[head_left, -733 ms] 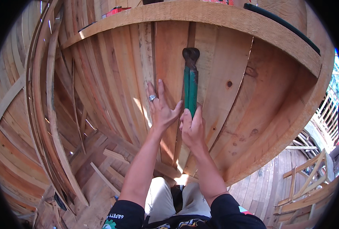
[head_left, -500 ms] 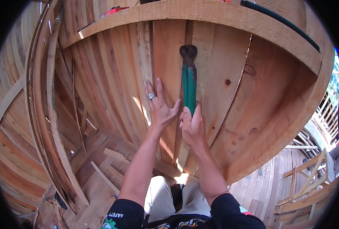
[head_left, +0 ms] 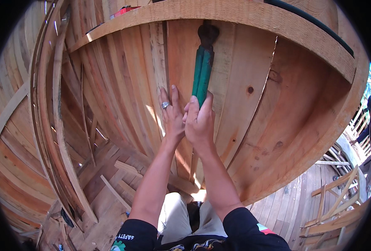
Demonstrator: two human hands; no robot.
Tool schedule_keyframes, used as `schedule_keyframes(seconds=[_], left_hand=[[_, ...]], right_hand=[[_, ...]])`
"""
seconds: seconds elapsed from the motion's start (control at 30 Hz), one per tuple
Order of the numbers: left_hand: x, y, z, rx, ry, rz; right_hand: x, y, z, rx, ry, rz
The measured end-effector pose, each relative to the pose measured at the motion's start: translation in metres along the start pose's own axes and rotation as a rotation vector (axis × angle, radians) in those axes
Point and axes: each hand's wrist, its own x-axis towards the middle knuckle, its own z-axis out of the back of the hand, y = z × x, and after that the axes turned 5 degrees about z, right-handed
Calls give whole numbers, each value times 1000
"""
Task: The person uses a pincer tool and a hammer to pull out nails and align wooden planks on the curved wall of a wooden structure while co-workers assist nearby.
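Note:
My right hand is wrapped round the green handles of a pair of pincers. The handles are pressed together, and the dark, rusty rounded head points up, close below the curved wooden beam. Beside it, my left hand lies with fingers stretched out against the upright planks; a silver ring is on one finger. My right hand partly covers the left hand's thumb side. Whether the jaws touch the wood I cannot tell.
Long bent wooden strips stand at the left. Loose offcuts lie on the floor below. Red items and a dark hose-like strip rest on top of the beam. A wooden frame stands at the lower right.
My right hand and the pincers have moved up, nearer the beam, and slightly left, now overlapping my left hand's thumb. My left hand stays in place on the planks.

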Motion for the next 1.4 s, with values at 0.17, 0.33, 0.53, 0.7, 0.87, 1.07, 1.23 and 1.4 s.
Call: schedule_keyframes(seconds=[0.17,0.33,0.53,0.7,0.87,1.07,1.23,1.4], left_hand=[[1,0,0,23,4,14],[-4,3,0,55,-4,19],[-1,2,3,32,-6,13],[-3,-2,-2,24,21,30],[-2,-1,0,27,7,43],[-4,13,-2,24,21,24],[-4,4,1,-6,25,29],[-3,2,0,-21,-8,14]], right_hand=[[-11,1,-1,81,-67,62],[-14,7,6,55,25,-12],[-7,6,3,94,32,-85],[-10,2,1,91,-27,-26],[-14,-2,1,95,-67,98],[-16,-11,-3,-42,34,32],[-23,-21,-9,47,-77,96],[-22,-17,-8,52,-48,-6]])
